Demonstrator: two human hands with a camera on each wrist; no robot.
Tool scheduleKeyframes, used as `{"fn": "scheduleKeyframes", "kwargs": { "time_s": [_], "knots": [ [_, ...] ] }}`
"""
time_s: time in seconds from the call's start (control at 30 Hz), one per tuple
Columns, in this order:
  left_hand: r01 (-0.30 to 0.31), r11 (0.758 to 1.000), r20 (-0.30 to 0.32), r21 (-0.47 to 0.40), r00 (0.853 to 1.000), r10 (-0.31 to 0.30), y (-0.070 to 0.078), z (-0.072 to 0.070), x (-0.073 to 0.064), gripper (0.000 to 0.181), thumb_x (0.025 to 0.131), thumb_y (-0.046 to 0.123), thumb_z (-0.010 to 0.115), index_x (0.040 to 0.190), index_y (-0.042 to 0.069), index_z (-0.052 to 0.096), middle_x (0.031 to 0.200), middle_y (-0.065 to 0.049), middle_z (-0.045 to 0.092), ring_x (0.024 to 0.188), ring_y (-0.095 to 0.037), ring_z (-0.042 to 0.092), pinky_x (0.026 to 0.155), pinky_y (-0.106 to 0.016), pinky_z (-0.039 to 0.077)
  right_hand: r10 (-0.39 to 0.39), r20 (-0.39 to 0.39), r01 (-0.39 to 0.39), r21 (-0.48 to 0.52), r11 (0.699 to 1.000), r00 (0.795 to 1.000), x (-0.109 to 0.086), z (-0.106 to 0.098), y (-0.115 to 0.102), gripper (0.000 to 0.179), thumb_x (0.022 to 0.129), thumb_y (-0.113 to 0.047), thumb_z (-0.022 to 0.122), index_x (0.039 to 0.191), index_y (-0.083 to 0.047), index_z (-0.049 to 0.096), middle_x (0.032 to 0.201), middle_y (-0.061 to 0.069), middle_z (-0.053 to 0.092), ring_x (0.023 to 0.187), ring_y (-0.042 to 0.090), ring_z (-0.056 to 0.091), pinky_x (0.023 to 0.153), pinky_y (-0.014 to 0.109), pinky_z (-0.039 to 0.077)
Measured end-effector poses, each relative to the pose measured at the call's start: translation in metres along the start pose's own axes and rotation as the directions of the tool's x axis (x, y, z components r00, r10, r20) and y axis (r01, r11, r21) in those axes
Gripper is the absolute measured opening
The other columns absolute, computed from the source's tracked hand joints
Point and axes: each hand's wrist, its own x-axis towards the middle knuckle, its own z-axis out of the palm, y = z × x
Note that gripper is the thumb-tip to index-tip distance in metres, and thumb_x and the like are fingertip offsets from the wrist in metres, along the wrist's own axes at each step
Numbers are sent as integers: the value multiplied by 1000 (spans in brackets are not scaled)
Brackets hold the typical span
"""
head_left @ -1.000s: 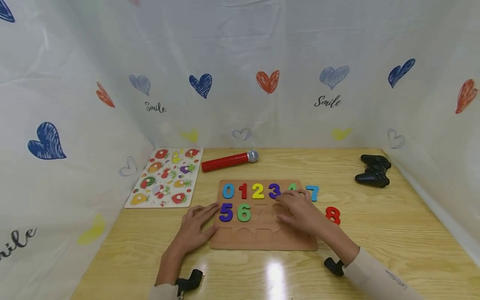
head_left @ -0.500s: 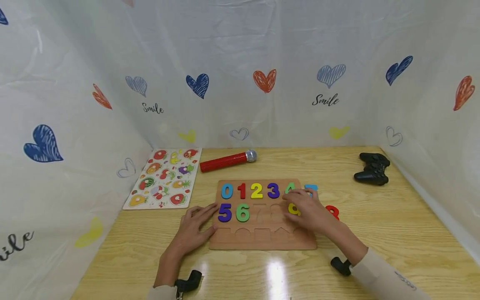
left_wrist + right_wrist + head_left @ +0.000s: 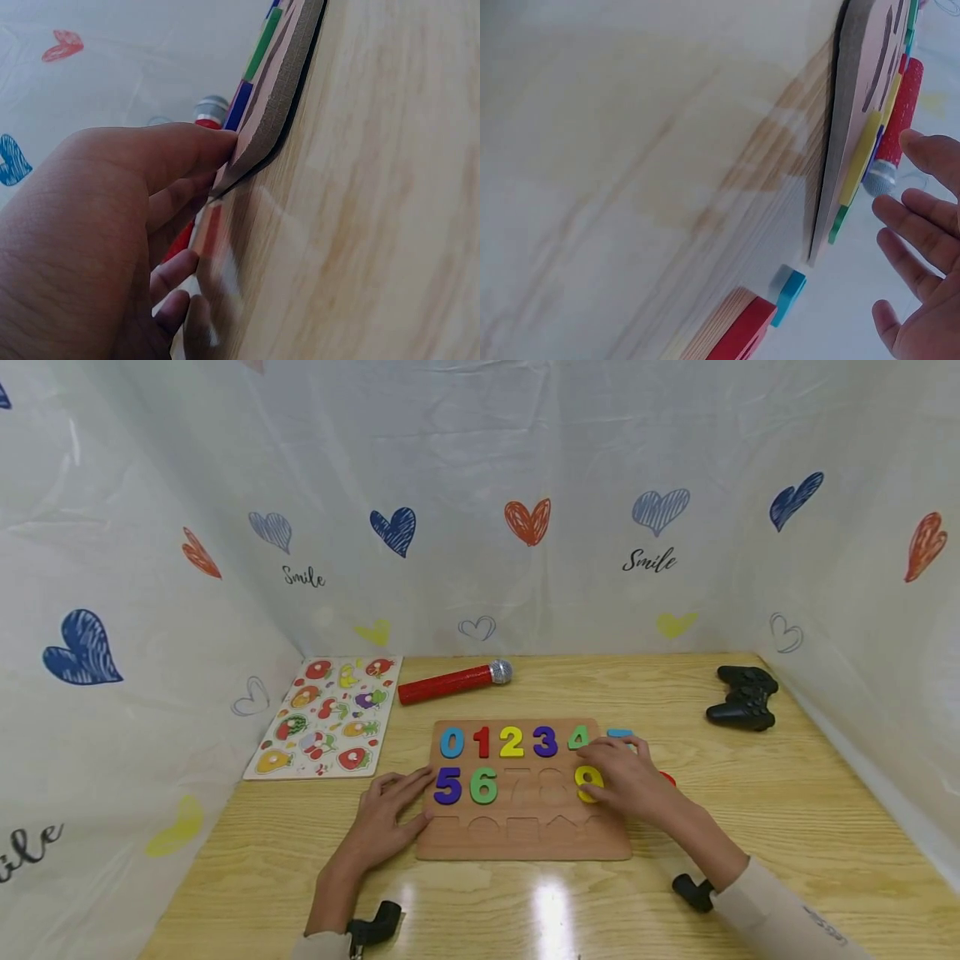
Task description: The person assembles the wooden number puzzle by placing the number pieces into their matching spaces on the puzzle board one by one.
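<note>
A wooden number board (image 3: 525, 847) lies on the table with digits 0 to 6 set in its upper rows. The yellow 9 (image 3: 581, 783) sits at the right end of the second row. My right hand (image 3: 626, 781) hovers over the board's right side beside the 9. In the right wrist view its fingers (image 3: 922, 232) are spread, apart from the yellow piece (image 3: 861, 157). My left hand (image 3: 382, 822) touches the board's left edge with thumb and fingertips. Right of the board, a blue 7 (image 3: 619, 733) and red 8 (image 3: 668, 778) are partly hidden by my right hand.
A fruit picture board (image 3: 318, 718) lies at the back left. Beside it is a red microphone (image 3: 450, 683). A black game controller (image 3: 742, 699) rests at the back right. A hanging sheet with printed hearts encloses the table's back and sides.
My right hand has drawn back to the right and its fingers have come off the yellow 9, which now shows in its place. The left hand stays at the board's edge.
</note>
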Motion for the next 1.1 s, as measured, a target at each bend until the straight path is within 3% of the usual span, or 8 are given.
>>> {"fn": "scheduleKeyframes", "kwargs": {
  "time_s": [0.27,0.6,1.1],
  "knots": [
    [3,1000,5,-6,1000,-3,1,-1,0,58,94,36,68,148,23,52,153,7,46,130,-27,37,100,-60,25,38,62,-37,-8,999,997,-2,-5,5,38,86,-24,80,120,-10,70,120,3,69,126,34,51,99,64,22],
    [10,1000,7,-6,1000,-10,1,-1,0,59,94,37,68,149,24,52,153,7,46,129,-26,36,100,-60,26,46,16,-47,16,999,999,-7,-10,12,47,83,-20,84,123,-4,67,122,9,67,124,36,50,99,63,24],
    [-11,1000,-5,5,1000,11,1,0,1,58,94,38,68,148,23,53,153,6,46,130,-28,37,100,-59,24,72,25,-72,9,997,997,-12,-14,25,47,85,-22,81,125,-3,67,127,13,65,126,39,49,100,65,23]
  ]
}}
